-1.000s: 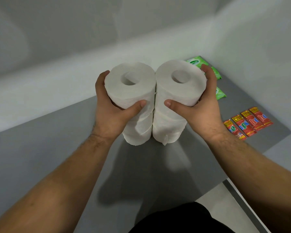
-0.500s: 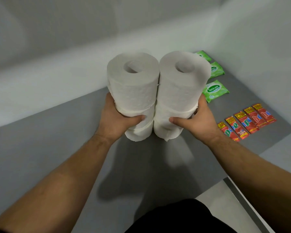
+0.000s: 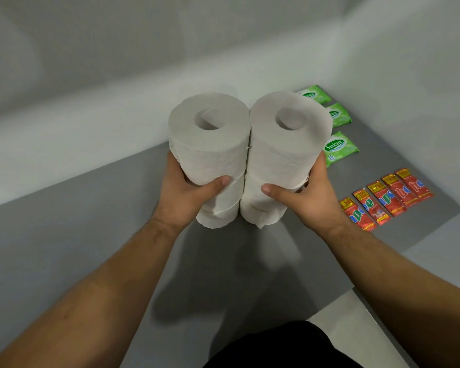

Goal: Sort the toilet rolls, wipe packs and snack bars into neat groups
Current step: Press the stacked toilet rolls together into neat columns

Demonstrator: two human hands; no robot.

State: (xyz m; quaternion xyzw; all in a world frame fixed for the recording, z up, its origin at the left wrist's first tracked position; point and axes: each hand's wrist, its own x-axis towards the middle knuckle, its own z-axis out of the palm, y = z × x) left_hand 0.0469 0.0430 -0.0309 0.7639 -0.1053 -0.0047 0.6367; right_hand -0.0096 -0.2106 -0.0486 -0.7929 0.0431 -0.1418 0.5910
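— Both hands hold toilet rolls (image 3: 210, 155), don't they?

— Yes. The left hand (image 3: 186, 192) curls round the left stack, thumb across the near face and fingers hidden behind. The right hand (image 3: 306, 197) does the same with the right stack (image 3: 284, 150). Both clasp low, under the top rolls.

— How do the two stacks sit between the hands?

— Upright and pressed side by side, touching along the middle, hollow cores facing up. The number of rolls in each is hard to count.

— Are they standing on something?

— The grey surface (image 3: 91, 235) lies right under them, with their shadow falling toward the person. Whether the bottoms touch it cannot be told.

— And the wipe packs (image 3: 340, 147)?

— Three green ones lie flat in a row beyond the right hand. The nearest is just past its fingers, and the other two are partly hidden by the right stack.

— The snack bars (image 3: 388, 197)?

— Five red ones are lined up edge to edge, just to the right of the right wrist and nearer the person than the wipes.
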